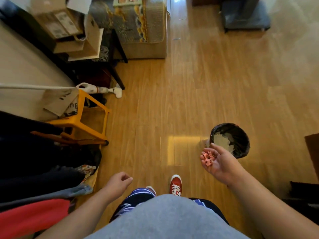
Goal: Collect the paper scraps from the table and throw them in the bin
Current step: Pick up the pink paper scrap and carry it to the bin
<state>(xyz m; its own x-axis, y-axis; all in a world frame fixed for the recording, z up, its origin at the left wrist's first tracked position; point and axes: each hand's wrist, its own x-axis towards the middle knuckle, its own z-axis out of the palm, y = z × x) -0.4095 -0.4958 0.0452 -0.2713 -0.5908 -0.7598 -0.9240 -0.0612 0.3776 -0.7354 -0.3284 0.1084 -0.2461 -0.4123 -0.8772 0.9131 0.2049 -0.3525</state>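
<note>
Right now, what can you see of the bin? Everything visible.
The bin is a small round one lined with a black plastic bag folded over its rim. It stands upright on the wooden floor, open, no lid visible. Pale scraps of paper already lie inside. The right hand, palm up with pink paper scraps, overlaps its near edge in view; contact cannot be told.

I see a lived-in room of a home: a wood laminate floor (pixel 189 100), a patterned upholstered sofa (pixel 138 28), stacked cardboard boxes (pixel 58 23), a yellow plastic stool (pixel 82 121), piled clothes (pixel 34 178) and a small lined bin (pixel 241 140).
</note>
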